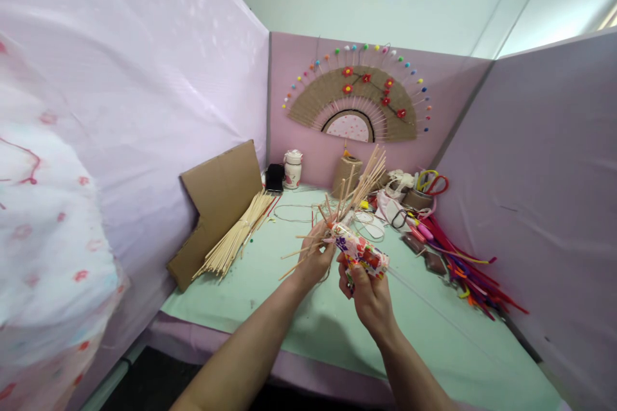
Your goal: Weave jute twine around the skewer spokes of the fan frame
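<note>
Over the middle of the table, my left hand (315, 250) is closed around a fan of thin wooden sticks (364, 183) that spread up to the right and out to the left. My right hand (366, 292) grips a hot glue gun (361, 247) with a colourful flower pattern. The gun's nozzle end points left and meets the sticks near my left fingers; whether it touches them I cannot tell. A clear glue stick (424, 298) seems to trail from the back of the gun. My left fingertips are partly hidden behind the sticks and the gun.
A bundle of wooden sticks (236, 234) lies left by bent cardboard (219, 212). At the back stand a white bottle (292, 170) and a twine spool (346, 173). Scissors (436, 184) and pipe cleaners (463, 270) are on the right. A decorated fan (308, 99) hangs on the pink panel.
</note>
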A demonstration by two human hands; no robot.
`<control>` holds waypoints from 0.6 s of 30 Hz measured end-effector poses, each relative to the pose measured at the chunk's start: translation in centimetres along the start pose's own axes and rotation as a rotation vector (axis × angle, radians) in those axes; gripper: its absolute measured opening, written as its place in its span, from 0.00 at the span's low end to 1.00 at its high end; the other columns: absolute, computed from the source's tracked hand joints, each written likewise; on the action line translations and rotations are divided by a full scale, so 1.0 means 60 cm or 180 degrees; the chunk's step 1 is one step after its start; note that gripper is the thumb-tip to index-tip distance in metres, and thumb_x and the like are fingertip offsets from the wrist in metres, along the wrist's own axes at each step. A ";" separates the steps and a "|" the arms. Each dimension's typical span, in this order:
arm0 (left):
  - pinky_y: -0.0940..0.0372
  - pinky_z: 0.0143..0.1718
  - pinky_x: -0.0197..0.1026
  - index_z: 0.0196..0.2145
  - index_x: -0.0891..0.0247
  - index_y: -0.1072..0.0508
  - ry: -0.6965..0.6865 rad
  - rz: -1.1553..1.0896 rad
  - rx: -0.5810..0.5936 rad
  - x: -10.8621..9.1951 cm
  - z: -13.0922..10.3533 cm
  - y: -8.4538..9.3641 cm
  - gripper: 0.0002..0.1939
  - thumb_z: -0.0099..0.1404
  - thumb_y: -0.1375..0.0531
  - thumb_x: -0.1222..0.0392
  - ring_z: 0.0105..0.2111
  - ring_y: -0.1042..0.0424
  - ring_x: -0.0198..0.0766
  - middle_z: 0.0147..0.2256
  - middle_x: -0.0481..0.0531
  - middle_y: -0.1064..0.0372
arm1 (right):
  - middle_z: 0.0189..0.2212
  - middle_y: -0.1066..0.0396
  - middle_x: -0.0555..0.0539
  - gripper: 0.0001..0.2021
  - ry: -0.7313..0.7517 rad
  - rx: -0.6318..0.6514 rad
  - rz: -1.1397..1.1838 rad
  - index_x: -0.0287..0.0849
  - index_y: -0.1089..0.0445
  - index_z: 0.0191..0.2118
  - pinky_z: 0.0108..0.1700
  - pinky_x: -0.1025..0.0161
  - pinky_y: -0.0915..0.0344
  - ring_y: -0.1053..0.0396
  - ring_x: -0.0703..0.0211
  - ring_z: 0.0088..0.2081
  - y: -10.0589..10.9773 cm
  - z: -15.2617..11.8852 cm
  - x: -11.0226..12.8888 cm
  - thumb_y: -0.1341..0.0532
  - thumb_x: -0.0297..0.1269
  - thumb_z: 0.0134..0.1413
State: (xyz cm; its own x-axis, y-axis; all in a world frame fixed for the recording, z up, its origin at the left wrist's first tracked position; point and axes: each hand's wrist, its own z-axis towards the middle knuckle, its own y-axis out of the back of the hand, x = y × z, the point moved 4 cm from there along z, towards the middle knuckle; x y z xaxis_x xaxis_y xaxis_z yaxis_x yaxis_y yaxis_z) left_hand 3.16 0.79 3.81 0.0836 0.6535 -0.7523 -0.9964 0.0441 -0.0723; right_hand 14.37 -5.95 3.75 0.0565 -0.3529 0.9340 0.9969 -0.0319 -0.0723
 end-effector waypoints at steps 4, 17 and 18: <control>0.33 0.57 0.48 0.54 0.60 0.27 -0.0160 0.0336 0.0104 0.009 -0.003 -0.001 0.21 0.63 0.39 0.63 0.55 0.28 0.43 0.54 0.57 0.27 | 0.17 0.44 0.54 0.26 0.0046 -0.0024 0.0030 0.41 0.35 0.26 0.19 0.67 0.51 0.48 0.68 0.17 0.001 0.001 -0.003 0.42 0.62 0.56; 0.33 0.58 0.48 0.56 0.59 0.29 -0.0315 0.0571 0.0215 0.012 -0.005 -0.006 0.20 0.66 0.42 0.65 0.57 0.30 0.44 0.56 0.57 0.28 | 0.19 0.43 0.54 0.22 0.0180 -0.0066 -0.0145 0.41 0.35 0.27 0.19 0.66 0.49 0.47 0.68 0.18 0.005 0.002 -0.002 0.43 0.57 0.59; 0.34 0.58 0.48 0.56 0.59 0.29 -0.0323 0.0575 0.0227 0.014 -0.006 -0.007 0.20 0.67 0.43 0.64 0.57 0.30 0.43 0.56 0.57 0.28 | 0.20 0.43 0.54 0.20 0.0230 -0.0101 -0.0200 0.41 0.33 0.32 0.19 0.66 0.49 0.47 0.67 0.18 0.007 0.001 -0.003 0.43 0.56 0.60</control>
State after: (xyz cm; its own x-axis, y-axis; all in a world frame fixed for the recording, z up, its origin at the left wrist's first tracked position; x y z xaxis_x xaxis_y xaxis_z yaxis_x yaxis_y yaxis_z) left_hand 3.63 1.05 3.00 -0.0946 0.7282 -0.6788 -0.9938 -0.0296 0.1068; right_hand 14.77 -5.86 3.60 -0.0113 -0.4159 0.9094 0.9960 -0.0852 -0.0266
